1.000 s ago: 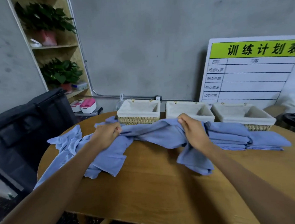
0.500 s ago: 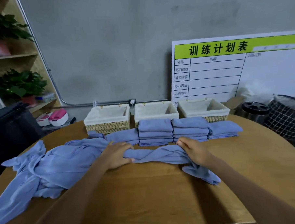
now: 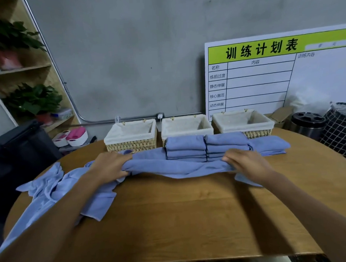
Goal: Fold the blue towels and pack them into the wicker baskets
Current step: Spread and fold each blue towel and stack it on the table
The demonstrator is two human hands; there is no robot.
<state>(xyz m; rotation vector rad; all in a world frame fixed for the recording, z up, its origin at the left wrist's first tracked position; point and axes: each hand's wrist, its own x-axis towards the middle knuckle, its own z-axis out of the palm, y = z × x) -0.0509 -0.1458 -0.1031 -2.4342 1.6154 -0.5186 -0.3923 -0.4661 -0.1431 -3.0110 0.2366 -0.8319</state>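
A blue towel (image 3: 177, 168) is stretched in a loose band between my hands, just above the round wooden table (image 3: 182, 219). My left hand (image 3: 110, 165) grips its left end and my right hand (image 3: 247, 163) grips its right end. A heap of unfolded blue towels (image 3: 57, 187) lies at the left. Behind the held towel stand two stacks of folded towels (image 3: 185, 149) (image 3: 226, 144), with a flatter pile (image 3: 272, 145) at the right. Three lined wicker baskets stand in a row at the back: left (image 3: 132, 145), middle (image 3: 186, 128), right (image 3: 245, 123), with nothing visible inside.
A white board with green header (image 3: 275, 77) leans on the wall behind the baskets. A black round bin (image 3: 306, 123) and a checked bag (image 3: 340, 131) stand at the right. A black bag (image 3: 20, 145) and shelves with plants (image 3: 32, 101) are at the left.
The view has swung right and nearer the table. Both hands have drawn the towel off the heap toward the middle and spread apart, stretching it out in front of the folded stacks.
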